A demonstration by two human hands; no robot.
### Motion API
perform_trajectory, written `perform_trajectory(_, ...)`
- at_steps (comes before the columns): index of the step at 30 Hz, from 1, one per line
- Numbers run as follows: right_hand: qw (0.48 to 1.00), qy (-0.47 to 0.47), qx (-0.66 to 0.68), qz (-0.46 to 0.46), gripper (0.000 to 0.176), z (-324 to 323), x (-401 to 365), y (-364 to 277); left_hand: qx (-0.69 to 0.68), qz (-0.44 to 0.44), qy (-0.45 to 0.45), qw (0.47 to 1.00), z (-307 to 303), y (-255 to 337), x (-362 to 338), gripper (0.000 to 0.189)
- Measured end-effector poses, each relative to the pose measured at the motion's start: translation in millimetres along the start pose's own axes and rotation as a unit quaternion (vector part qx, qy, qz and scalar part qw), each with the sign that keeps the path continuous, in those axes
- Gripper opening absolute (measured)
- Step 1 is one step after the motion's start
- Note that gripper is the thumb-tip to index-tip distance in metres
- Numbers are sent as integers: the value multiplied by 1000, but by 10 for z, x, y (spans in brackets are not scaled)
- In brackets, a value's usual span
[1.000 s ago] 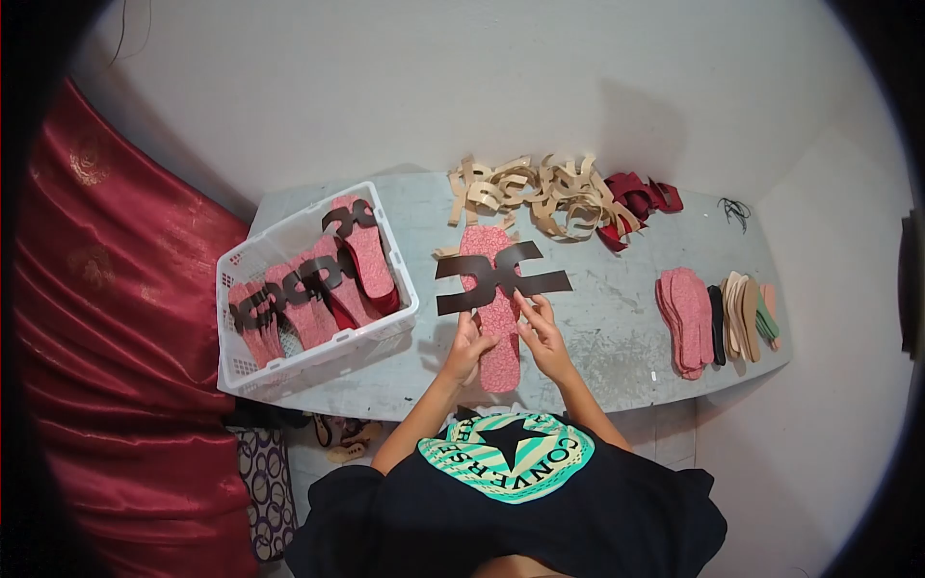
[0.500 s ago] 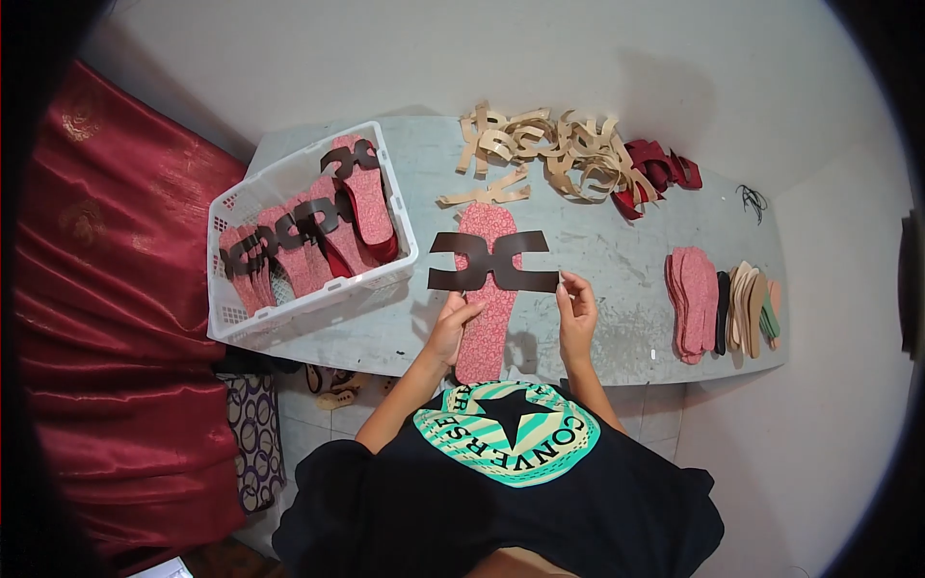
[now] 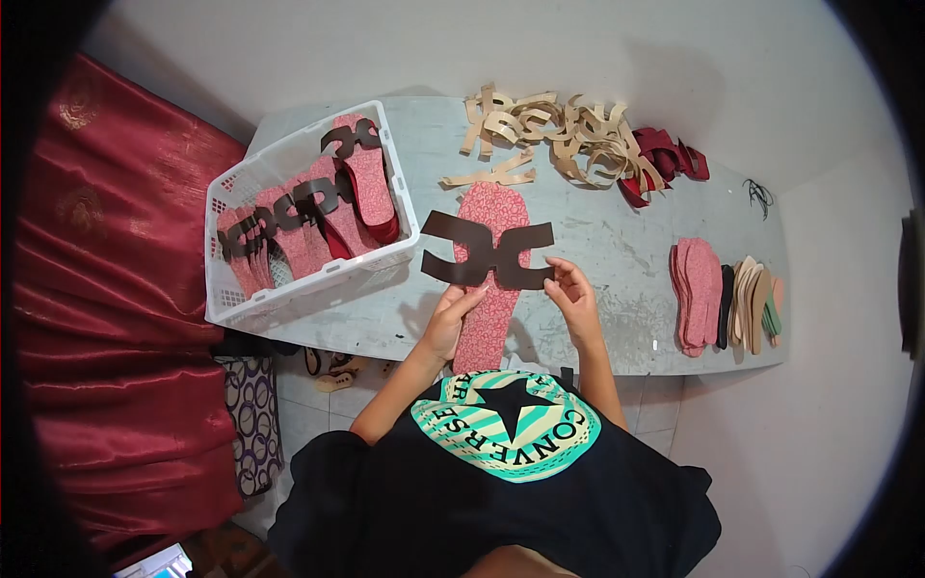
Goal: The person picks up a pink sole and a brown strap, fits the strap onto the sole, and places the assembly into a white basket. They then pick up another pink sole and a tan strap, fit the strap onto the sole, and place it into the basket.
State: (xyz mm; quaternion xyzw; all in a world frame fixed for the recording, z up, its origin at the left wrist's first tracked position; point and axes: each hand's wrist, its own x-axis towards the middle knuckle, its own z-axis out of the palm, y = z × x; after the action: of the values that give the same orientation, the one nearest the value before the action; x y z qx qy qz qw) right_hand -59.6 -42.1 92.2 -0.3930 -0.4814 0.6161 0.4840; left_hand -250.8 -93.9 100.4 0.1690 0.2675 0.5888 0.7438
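A pink patterned shoe sole (image 3: 488,323) is held in front of my chest, its toe end pointing toward the back of the table. Across its upper half lies a dark brown H-shaped slipper strap (image 3: 474,260), with its arms spreading past both edges of the sole. My left hand (image 3: 447,326) is closed around the sole's left side, the thumb on top just below the strap. At the right, my right hand (image 3: 575,299) pinches the end of the strap's lower right arm. The fingers under the sole are hidden.
A white plastic basket (image 3: 318,297) at left holds several pink slippers with brown straps. Beige straps (image 3: 578,140) and dark red straps (image 3: 665,154) are piled at the back. Pink soles (image 3: 698,294) and beige soles (image 3: 752,303) lie at right on the grey table (image 3: 607,241).
My right hand has moved slightly left and up, bringing the lower right strap end closer to the sole. The strap's left arms have shifted left and now look more curved.
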Motion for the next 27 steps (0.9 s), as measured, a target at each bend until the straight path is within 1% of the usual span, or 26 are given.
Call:
perform_trajectory(1,1000,-26,-2,3,26,-11,-3,4,7,1,-4,1000,4,9,-3,40)
perform_trajectory(2,1000,-27,-1,4,26,-35,-4,7,14,2,-9,1000,5,16,-5,40)
perform_trajectory(4,998,-28,26,45,20,-70,-6,-8,11,4,-14,1000,-19,7,-14,40)
perform_trajectory(5,998,-28,27,46,20,-55,-11,-19,10,5,-19,1000,-31,-1,-20,39)
perform_trajectory(7,1000,-2,27,3,16,33,-17,-119,5,5,-25,1000,-52,-13,-23,39)
perform_trajectory(10,999,7,31,-12,17,52,-22,-140,8,17,-27,999,1,-2,-32,39)
perform_trajectory(11,999,6,32,-13,17,59,-22,-139,15,29,-21,999,21,7,-35,39)
perform_trajectory(18,998,29,36,-30,17,103,-39,-145,6,30,-36,999,-11,-2,-22,39)
perform_trajectory(27,998,43,38,-39,18,152,-47,-135,4,34,-18,999,-15,-13,-15,38)
